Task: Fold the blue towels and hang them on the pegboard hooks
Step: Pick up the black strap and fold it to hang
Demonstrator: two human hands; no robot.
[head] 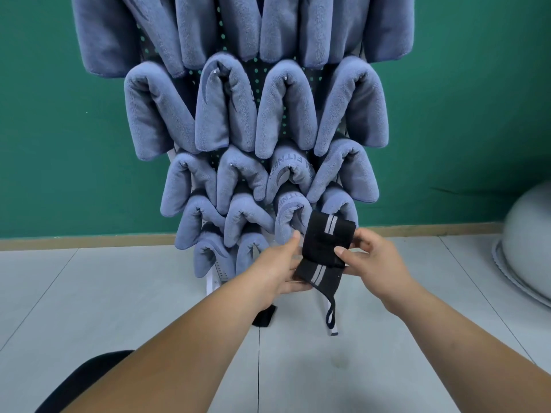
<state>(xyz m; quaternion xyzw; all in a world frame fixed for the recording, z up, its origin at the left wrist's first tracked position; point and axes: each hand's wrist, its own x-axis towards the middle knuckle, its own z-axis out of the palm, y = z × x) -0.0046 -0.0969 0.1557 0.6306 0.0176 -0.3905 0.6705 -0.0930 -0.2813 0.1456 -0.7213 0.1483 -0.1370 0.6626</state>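
Gripping the black wrap (323, 251), left hand (280, 269) cupped beneath, right hand (372, 257) pinching its side, you hold its long axis pointing up at the towels (226, 105) hung on the pegboard (149, 43) ahead.

Green wall (477, 99), wooden skirting (89, 241), pale tiled floor (89, 293)

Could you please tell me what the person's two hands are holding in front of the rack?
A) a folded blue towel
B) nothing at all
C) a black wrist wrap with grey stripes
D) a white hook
C: the left hand and the right hand both grip the black wrist wrap with curled fingers, while the blue towels hang behind it.
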